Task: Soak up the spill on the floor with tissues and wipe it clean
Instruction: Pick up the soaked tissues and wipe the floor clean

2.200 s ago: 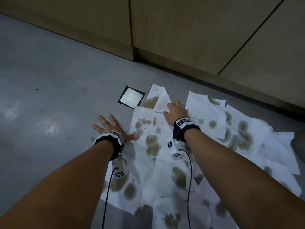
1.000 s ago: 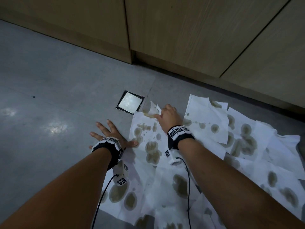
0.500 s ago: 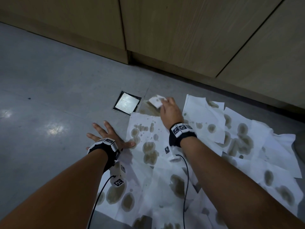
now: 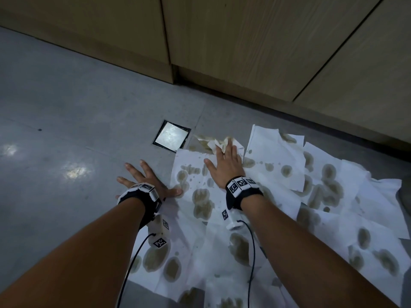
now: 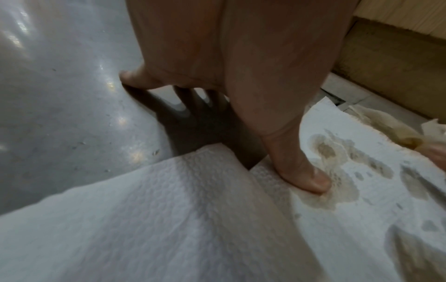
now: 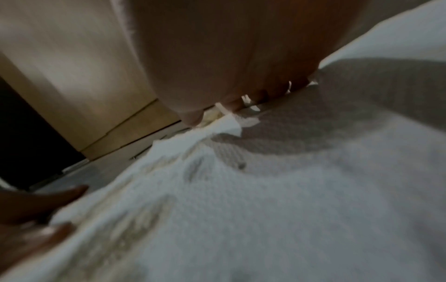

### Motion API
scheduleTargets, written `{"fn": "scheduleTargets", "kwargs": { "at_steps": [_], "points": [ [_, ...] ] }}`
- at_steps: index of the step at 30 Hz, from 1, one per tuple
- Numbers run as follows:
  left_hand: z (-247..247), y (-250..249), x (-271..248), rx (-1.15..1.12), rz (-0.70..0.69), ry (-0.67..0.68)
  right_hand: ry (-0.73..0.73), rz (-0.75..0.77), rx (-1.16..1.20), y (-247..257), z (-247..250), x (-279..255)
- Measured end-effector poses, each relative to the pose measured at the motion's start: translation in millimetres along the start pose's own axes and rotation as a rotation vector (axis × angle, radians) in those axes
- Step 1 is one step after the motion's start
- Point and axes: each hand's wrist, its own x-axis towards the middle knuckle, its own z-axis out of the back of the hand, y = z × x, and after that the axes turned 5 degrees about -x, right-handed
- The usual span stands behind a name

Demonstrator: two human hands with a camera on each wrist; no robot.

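Several white paper tissues blotched with brown spill cover the grey floor. My right hand lies flat at their far edge, fingers stretched forward and pressing a crumpled, brown-soaked tissue wad onto a wet brown patch. In the right wrist view the fingertips bear down on that wad. My left hand is spread flat on bare floor left of the tissues. Its thumb presses the edge of a stained tissue.
A square metal floor plate sits just left of the wad. Wooden cabinet fronts and their kickboard run along the far side. Bare floor stretches to the left. A grey rounded object shows at the right edge.
My right hand bunched up the far tissue corner, pushed it forward and now presses it flat; the wad looks more soaked. My left hand has stayed planted.
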Motion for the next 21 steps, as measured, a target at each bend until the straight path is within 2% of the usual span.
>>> {"fn": "scheduleTargets", "kwargs": {
  "at_steps": [5,8,10,12,16,21],
  "points": [
    [-1.5,1.5,3.5,0.002,-0.006,-0.011,0.021,0.032,0.091,10.6,6.9,5.0],
    [-4.2,1.8,8.5,0.014,0.004,-0.021,-0.019,0.183,-0.003,31.5,7.2,4.9],
    [-5.4,1.5,11.3,0.022,0.018,-0.021,0.01,0.26,-0.056,48.9,1.0,3.7],
    [-5.8,0.4,11.7,0.026,0.024,-0.017,0.066,0.268,-0.071,59.5,-7.3,2.8],
    [-4.5,-0.8,9.0,0.035,0.025,-0.024,0.089,0.259,-0.055,61.0,-4.1,3.1],
    [-5.0,0.9,10.6,0.031,0.021,-0.02,0.093,0.349,-0.063,62.3,-5.8,-0.3]
  ]
}}
